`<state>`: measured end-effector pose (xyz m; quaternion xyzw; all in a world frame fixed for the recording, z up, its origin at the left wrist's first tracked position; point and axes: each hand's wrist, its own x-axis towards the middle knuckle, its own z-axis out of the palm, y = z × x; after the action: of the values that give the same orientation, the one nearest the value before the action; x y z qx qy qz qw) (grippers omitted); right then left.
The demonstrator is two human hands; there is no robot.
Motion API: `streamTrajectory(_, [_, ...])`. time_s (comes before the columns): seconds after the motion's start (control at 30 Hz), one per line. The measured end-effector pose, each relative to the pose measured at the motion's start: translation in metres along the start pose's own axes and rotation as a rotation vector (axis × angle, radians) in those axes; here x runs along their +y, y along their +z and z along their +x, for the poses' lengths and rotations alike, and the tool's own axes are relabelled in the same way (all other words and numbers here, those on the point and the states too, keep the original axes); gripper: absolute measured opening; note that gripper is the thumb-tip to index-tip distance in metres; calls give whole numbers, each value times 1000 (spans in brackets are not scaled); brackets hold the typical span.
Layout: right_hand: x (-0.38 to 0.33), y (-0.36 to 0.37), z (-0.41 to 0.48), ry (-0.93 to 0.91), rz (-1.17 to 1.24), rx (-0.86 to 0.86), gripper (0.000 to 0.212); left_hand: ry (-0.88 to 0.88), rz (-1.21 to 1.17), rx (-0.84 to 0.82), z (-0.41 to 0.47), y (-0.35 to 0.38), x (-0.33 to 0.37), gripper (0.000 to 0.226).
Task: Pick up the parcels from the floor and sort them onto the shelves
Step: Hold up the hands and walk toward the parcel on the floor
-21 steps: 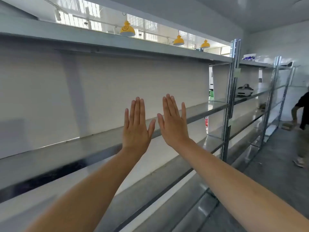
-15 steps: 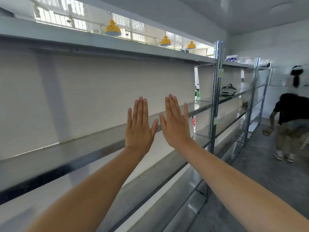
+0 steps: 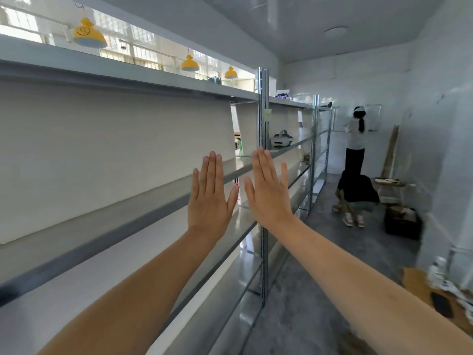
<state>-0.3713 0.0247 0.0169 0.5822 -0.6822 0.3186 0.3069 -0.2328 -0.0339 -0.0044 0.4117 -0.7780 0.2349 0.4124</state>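
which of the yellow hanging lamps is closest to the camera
The leftmost yellow lamp, the largest in view, with a face drawn on it. The other two hang farther along toward the upright post.

The view has been turned right: a standing person (image 3: 356, 139) and a black crate (image 3: 401, 222) are now seen.

White walls (image 3: 399, 80), grey concrete floor (image 3: 307, 290) — yellow pendant lamps (image 3: 190, 64) beyond, round ceiling light (image 3: 335, 30)
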Motion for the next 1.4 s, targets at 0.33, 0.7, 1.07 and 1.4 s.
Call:
streamTrajectory(0.33, [115, 8, 12, 90, -138, 13, 65, 97, -199, -4, 51, 71, 98, 74])
streamTrajectory(0.7, [254, 19, 28, 196, -335, -16, 63, 162, -403, 2, 109, 164, 216, 75])
streamTrajectory(1.07, [364, 21, -4, 344, -462, -69, 67, 295, -544, -78, 112, 229, 328, 74])
streamTrajectory(1.4, [415, 63, -12, 438, -548, -149, 65, 376, -582, -104, 117, 288, 367, 73])
